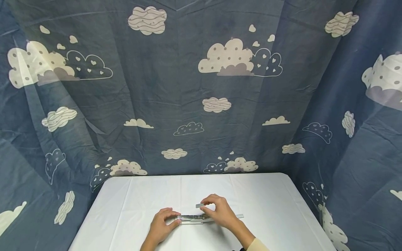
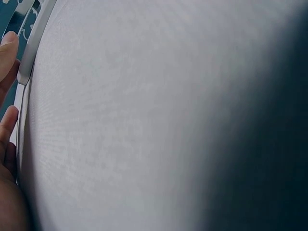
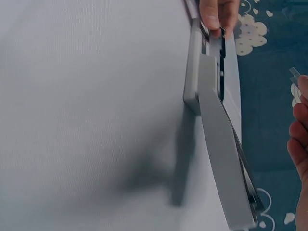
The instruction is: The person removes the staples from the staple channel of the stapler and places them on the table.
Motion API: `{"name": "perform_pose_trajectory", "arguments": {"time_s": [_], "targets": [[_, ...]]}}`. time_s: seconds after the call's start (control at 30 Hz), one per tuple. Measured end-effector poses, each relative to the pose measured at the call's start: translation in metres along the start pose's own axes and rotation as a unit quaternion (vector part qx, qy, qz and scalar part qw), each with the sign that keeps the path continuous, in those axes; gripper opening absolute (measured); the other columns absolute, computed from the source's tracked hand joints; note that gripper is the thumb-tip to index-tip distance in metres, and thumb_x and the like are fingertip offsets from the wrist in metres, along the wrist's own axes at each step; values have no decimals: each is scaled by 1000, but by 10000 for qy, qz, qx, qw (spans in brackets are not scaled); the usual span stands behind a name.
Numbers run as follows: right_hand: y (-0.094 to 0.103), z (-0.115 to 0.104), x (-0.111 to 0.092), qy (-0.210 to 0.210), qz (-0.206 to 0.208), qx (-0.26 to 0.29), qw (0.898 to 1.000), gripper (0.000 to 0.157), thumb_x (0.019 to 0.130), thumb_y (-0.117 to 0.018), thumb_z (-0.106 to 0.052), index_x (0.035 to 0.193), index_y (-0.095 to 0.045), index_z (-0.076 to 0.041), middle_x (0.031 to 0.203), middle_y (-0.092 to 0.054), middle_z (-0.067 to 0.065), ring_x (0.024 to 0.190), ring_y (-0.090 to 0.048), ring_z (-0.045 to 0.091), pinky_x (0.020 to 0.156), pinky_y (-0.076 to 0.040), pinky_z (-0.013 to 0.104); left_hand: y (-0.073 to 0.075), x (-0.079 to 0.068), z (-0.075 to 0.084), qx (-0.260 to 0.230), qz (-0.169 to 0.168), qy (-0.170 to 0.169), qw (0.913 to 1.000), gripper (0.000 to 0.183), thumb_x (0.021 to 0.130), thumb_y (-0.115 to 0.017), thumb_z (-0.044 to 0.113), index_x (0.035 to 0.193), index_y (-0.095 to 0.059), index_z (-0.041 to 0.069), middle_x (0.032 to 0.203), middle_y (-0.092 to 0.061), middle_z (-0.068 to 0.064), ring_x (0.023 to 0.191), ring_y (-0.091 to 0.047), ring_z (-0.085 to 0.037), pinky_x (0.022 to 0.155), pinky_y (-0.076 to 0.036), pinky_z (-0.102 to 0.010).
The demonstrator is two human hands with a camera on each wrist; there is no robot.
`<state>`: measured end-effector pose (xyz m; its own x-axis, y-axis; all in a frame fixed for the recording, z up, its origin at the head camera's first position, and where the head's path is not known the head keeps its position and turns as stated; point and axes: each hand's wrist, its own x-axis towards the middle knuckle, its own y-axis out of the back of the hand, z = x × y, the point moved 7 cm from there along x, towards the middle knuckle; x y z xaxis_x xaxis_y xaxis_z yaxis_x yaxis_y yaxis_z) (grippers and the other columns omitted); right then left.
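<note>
A grey and metal stapler lies on the white table, opened out. Its long grey arm slants away from the body in the right wrist view. At its left end, my left hand holds the stapler between thumb and fingers. Just above the stapler, my right hand pinches a small grey strip of staples between thumb and fingertips. The strip is apart from the stapler. In the left wrist view only the edge of the left hand and one end of the stapler show.
The white table has rounded far corners. Behind it and at both sides hangs a dark blue curtain with a cloud pattern.
</note>
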<state>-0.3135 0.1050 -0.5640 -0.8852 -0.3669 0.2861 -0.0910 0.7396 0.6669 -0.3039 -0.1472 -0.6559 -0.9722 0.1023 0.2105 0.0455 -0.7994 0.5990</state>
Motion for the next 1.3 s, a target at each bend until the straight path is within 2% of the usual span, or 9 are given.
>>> {"name": "perform_pose_trajectory", "arguments": {"time_s": [0.2, 0.3, 0.43, 0.67, 1.07, 1.23, 1.3], "targets": [[18, 5, -6, -136, 185, -119, 9997, 17, 93, -78, -32, 105, -77, -20, 98, -73, -16, 95, -68, 4, 89, -60, 36, 0, -1, -2, 39, 31, -66, 10000, 22, 80, -86, 46, 100, -78, 38, 120, -74, 3, 124, -63, -29, 108, -46, -62], [26, 8, -9, -174, 284, -117, 9994, 16, 93, -78, -32, 104, -77, -21, 98, -72, -17, 95, -68, 5, 90, -60, 41, 0, -1, -2, 18, 8, -47, 10000, 22, 80, -86, 46, 100, -78, 38, 120, -74, 3, 124, -63, -29, 109, -47, -61], [35, 12, -12, -228, 351, -183, 9990, 16, 92, -79, -31, 104, -77, -20, 98, -73, -16, 95, -68, 5, 90, -60, 42, 1, -2, -3, -20, -66, 71, 10000, 21, 81, -85, 46, 99, -78, 39, 122, -73, 3, 127, -62, -28, 110, -46, -61], [51, 18, -20, -411, 431, -386, 9975, 15, 91, -80, -31, 103, -77, -23, 96, -71, -17, 94, -68, 5, 87, -60, 34, -1, -2, -2, -15, -123, 89, 9999, 21, 81, -85, 47, 99, -78, 39, 121, -73, 2, 127, -62, -30, 110, -45, -62], [80, 28, -30, -542, 780, -377, 9948, 15, 88, -83, -28, 102, -77, -26, 97, -72, -19, 92, -70, 11, 84, -58, 30, 2, -3, 0, 59, -89, 0, 9999, 23, 80, -85, 47, 99, -79, 37, 125, -72, -3, 125, -62, -32, 108, -45, -65], [91, 35, -37, -668, 966, -403, 9923, 17, 86, -85, -24, 102, -78, -25, 97, -73, -18, 92, -70, 15, 83, -56, 31, 2, -7, -2, 43, -73, 19, 10000, 22, 80, -85, 48, 99, -78, 38, 123, -73, -2, 124, -63, -31, 108, -46, -64], [96, 38, -40, -699, 1001, -431, 9916, 17, 86, -85, -24, 103, -79, -24, 97, -73, -18, 91, -70, 16, 84, -56, 31, 2, -8, -1, 43, -38, -80, 10000, 22, 80, -86, 46, 98, -79, 36, 122, -73, -2, 123, -64, -32, 106, -47, -65]]}}
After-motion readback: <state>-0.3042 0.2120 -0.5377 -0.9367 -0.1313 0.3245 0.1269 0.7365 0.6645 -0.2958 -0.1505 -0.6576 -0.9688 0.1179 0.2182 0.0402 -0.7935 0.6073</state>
